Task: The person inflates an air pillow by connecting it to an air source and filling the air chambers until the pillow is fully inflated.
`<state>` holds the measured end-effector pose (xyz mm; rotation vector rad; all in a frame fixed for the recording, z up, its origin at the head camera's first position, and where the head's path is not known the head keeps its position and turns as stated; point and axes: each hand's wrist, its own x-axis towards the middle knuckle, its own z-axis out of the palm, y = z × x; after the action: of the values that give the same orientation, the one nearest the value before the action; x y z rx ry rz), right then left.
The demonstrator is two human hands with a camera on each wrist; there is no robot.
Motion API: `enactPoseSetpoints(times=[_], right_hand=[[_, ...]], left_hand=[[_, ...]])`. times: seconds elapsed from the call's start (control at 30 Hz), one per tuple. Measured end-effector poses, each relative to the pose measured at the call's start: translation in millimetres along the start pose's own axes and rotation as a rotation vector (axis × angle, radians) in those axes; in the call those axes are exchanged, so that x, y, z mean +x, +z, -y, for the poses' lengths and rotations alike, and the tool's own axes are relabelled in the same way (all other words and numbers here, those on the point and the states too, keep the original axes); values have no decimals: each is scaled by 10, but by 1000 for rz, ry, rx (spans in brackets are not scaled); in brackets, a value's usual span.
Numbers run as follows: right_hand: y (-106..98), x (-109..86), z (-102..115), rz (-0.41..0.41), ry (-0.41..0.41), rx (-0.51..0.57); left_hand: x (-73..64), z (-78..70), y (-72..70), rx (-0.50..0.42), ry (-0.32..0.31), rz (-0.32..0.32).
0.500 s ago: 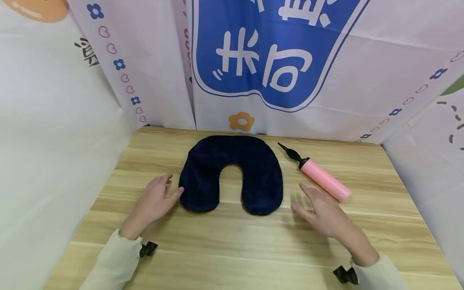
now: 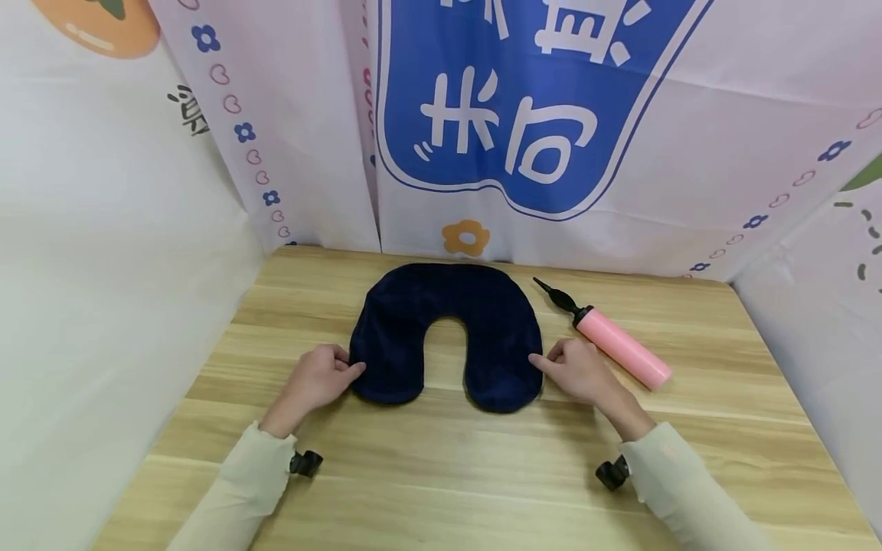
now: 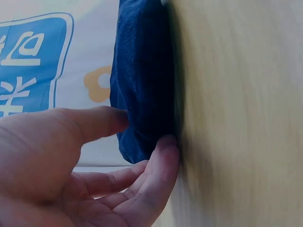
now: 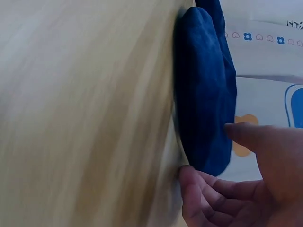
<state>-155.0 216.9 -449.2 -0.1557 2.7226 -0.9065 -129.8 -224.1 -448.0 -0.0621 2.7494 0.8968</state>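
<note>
A dark navy U-shaped neck pillow (image 2: 448, 291) lies flat on the wooden table, its opening facing me. My left hand (image 2: 320, 376) pinches the outer edge of its left arm; in the left wrist view the thumb (image 3: 102, 122) is on top and the curled fingers (image 3: 163, 161) tuck in at the lower edge. On the opposite side my right hand (image 2: 577, 371) pinches the right arm's outer edge. The right wrist view has that thumb (image 4: 246, 135) on the upper face of the pillow (image 4: 203, 90) and the fingertips (image 4: 189, 177) down by the tabletop.
A pink hand pump (image 2: 623, 348) with a black nozzle lies to the right of the pillow, just beyond my right hand. The wooden table (image 2: 441, 474) ends at a printed cloth backdrop (image 2: 310, 153), with white cloth on both sides.
Both hands have moved in to the pillow's outer edges, the right hand travelling left from beside the pump. Their fingers have closed from spread to pinching. The head view has shifted slightly.
</note>
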Motion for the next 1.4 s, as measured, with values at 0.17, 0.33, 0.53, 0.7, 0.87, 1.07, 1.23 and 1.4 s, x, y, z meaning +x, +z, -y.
enactPoseSetpoints(times=[0.17, 0.33, 0.53, 0.7, 0.87, 1.07, 1.23, 1.4], right_hand=[[77, 68, -3, 2, 2, 41], [90, 87, 5, -8, -26, 78], [75, -17, 9, -15, -26, 147], [68, -243, 41, -36, -42, 151], [128, -529, 159, -34, -42, 118], [92, -633, 209, -18, -43, 51], [-60, -362, 82, -85, -40, 36], [-77, -17, -36, -95, -41, 76]], left_hand=[[-23, -22, 67, -19, 0, -17], [-41, -12, 91, -63, 12, -40], [-31, 38, 77, -129, 44, -57], [10, 27, 38, -137, 84, -58], [43, 10, 43, -166, 104, -103], [-108, 18, -8, -82, 57, -113], [-268, 15, -9, -83, 17, -60], [-280, 14, 107, -198, 29, -33]])
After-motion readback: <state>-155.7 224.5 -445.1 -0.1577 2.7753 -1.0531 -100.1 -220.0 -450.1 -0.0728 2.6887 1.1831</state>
